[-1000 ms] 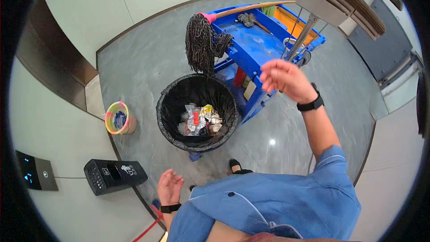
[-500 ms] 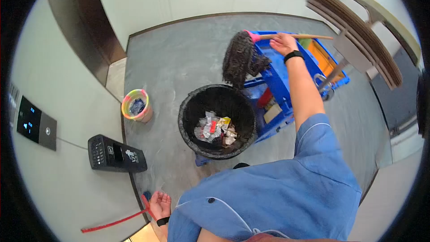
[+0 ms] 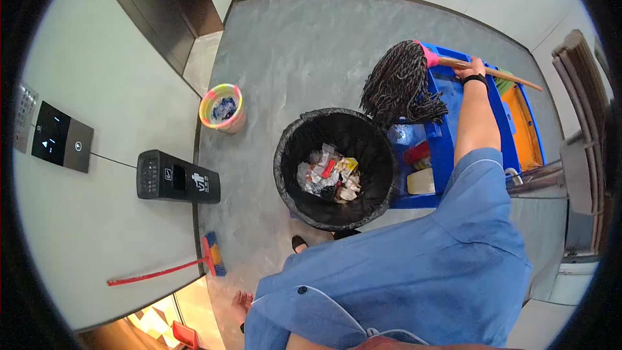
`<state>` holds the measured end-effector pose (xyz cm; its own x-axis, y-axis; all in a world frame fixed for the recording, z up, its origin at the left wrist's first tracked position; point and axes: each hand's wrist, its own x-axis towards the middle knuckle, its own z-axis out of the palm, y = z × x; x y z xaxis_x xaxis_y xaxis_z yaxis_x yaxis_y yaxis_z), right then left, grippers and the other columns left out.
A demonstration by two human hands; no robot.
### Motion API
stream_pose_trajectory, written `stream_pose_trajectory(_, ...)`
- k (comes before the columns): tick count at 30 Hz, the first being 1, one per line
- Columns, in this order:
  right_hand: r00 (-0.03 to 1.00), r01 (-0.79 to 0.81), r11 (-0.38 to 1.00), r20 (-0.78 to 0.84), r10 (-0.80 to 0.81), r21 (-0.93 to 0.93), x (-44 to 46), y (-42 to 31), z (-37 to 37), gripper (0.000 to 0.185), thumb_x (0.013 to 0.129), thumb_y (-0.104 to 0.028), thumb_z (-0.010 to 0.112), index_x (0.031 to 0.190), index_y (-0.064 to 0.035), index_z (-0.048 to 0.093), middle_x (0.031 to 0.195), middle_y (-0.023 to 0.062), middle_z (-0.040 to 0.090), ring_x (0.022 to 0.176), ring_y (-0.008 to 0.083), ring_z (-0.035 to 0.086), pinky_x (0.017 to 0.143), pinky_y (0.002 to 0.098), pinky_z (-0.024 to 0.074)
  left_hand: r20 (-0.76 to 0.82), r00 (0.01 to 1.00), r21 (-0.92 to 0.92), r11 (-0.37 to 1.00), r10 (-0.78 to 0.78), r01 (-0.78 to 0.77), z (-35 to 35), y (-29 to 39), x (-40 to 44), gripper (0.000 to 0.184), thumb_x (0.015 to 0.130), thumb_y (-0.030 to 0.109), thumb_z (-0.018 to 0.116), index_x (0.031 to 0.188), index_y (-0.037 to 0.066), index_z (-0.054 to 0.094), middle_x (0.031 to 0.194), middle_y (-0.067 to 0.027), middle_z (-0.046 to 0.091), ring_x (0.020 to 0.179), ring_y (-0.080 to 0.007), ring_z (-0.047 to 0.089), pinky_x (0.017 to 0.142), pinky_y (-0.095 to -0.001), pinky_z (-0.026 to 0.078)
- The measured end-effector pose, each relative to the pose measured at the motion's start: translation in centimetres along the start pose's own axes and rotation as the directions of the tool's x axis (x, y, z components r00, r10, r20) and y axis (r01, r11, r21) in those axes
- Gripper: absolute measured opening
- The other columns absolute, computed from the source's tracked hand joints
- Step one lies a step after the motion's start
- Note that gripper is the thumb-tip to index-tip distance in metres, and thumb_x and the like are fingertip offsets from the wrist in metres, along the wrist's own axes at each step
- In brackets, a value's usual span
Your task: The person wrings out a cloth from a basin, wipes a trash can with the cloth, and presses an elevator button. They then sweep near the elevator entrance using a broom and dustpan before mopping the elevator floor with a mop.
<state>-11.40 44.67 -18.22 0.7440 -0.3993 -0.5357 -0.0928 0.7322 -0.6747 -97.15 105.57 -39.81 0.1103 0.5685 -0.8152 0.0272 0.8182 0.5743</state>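
My right hand (image 3: 472,70) is wrapped round the wooden handle of a mop (image 3: 398,84) with dark grey strands and a pink collar. The mop lies across the blue cart (image 3: 447,91), its strands hanging beside the black-lined trash bin (image 3: 282,175). Crumpled wrappers and paper litter (image 3: 329,172) lie at the bottom of the bin. Down by my side, my left hand (image 3: 241,301) hangs with nothing in it, fingers loosely apart and partly hidden by my blue shirt. Closest to it is a broom (image 3: 208,256) with a red handle, leaning at the wall.
A colourful small bucket (image 3: 222,109) with dark blue contents stands on the floor at left. A black box (image 3: 178,176) and a control panel (image 3: 61,136) are on the left wall. At lower left shows a red dustpan (image 3: 184,334). Stacked brown panels (image 3: 580,123) stand at far right.
My view has shifted, so most things sit further right. My right hand, loosely by the mop handle before, now closes round it. My left hand has dropped lower beside my body, away from the broom.
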Motion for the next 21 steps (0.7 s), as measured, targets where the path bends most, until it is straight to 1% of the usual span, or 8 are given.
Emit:
stream_pose_trajectory(4,1.0,0.008,0.997,0.004,-0.007,-0.08,0.8,0.5,1.8,0.032,0.091,-0.02,0.048,0.119,-0.0066,0.038,0.116,0.0201,0.048,0.101,0.0389,0.05,0.079,0.0596,0.0426,-0.009,0.996,0.106,0.99,0.09,-0.089,2.0,-2.9,-1.8,0.023,0.084,0.016,0.062,0.101,0.0,0.06,0.083,-0.0093,0.06,0.074,-0.02,0.059,0.072,-0.0343,0.051)
stream_pose_trajectory(6,0.985,0.092,0.994,-0.149,-0.082,0.059,2.2,1.1,2.2,0.031,0.082,-0.008,0.048,0.112,-0.007,0.041,0.103,0.0191,0.054,0.097,0.0427,0.053,0.07,0.0607,0.0446,-0.008,0.996,0.166,0.982,0.088,-0.085,1.8,-3.7,-2.0,0.023,0.083,0.015,0.063,0.101,0.001,0.06,0.083,-0.0093,0.061,0.075,-0.0196,0.059,0.073,-0.0332,0.051)
stream_pose_trajectory(8,0.995,0.036,0.998,-0.094,-0.032,0.051,2.1,1.4,3.2,0.036,0.079,-0.002,0.047,0.114,-0.0058,0.04,0.103,0.0182,0.052,0.091,0.0426,0.054,0.067,0.0618,0.0439,-0.001,0.999,0.226,0.973,0.052,-0.051,1.0,-5.1,-0.7,0.021,0.084,0.017,0.062,0.098,0.001,0.062,0.085,-0.0111,0.063,0.078,-0.0193,0.061,0.075,-0.0314,0.051)
stream_pose_trajectory(11,0.985,0.169,0.983,-0.047,-0.165,0.072,-1.2,2.8,5.9,0.039,0.08,-0.004,0.05,0.117,-0.0038,0.039,0.105,0.0189,0.05,0.086,0.0398,0.055,0.064,0.0601,0.0454,0.053,0.999,0.289,0.957,-0.006,-0.009,2.0,-5.2,-2.7,0.021,0.086,0.02,0.06,0.095,0.001,0.063,0.088,-0.0126,0.064,0.079,-0.0201,0.061,0.074,-0.0317,0.05)
stream_pose_trajectory(14,0.895,0.394,0.919,0.229,-0.384,0.003,-8.8,3.8,9.9,0.038,0.083,-0.011,0.057,0.115,0.002,0.041,0.098,0.0185,0.051,0.077,0.0322,0.056,0.066,0.0489,0.0492,0.093,0.991,0.415,0.901,0.097,-0.127,0.4,-5.6,-2.6,0.022,0.086,0.02,0.059,0.095,0.001,0.063,0.089,-0.0129,0.064,0.079,-0.0204,0.061,0.073,-0.0319,0.05)
stream_pose_trajectory(16,0.866,0.421,0.907,0.284,-0.412,0.032,-15.3,5.1,12.8,0.035,0.083,-0.01,0.057,0.111,0.0059,0.044,0.088,0.0162,0.052,0.073,0.0308,0.057,0.064,0.047,0.0491,0.154,0.968,0.512,0.822,0.2,-0.251,-0.5,-6.3,-1.7,0.022,0.086,0.02,0.059,0.095,0.001,0.063,0.09,-0.0131,0.064,0.079,-0.0208,0.061,0.073,-0.0322,0.05)
stream_pose_trajectory(18,0.779,0.493,0.869,0.463,-0.422,-0.038,-18.3,6.7,15.2,0.035,0.084,-0.013,0.058,0.109,0.0086,0.045,0.081,0.0136,0.052,0.071,0.03,0.058,0.063,0.0449,0.0492,0.221,0.93,0.583,0.724,0.293,-0.367,-1.6,-7.4,-0.4,0.022,0.087,0.021,0.058,0.095,0.001,0.063,0.09,-0.0134,0.065,0.079,-0.0212,0.061,0.073,-0.0324,0.05)
stream_pose_trajectory(21,0.667,0.6,0.795,0.604,-0.436,-0.089,-25.6,10.3,18.0,0.034,0.088,-0.018,0.061,0.106,0.0054,0.044,0.078,0.0124,0.052,0.064,0.0267,0.058,0.057,0.0409,0.0498,0.314,0.852,0.664,0.545,0.418,-0.512,-4.7,-8.5,1.2,0.023,0.087,0.021,0.057,0.095,0.0,0.063,0.091,-0.0138,0.065,0.079,-0.0217,0.061,0.072,-0.0328,0.05)
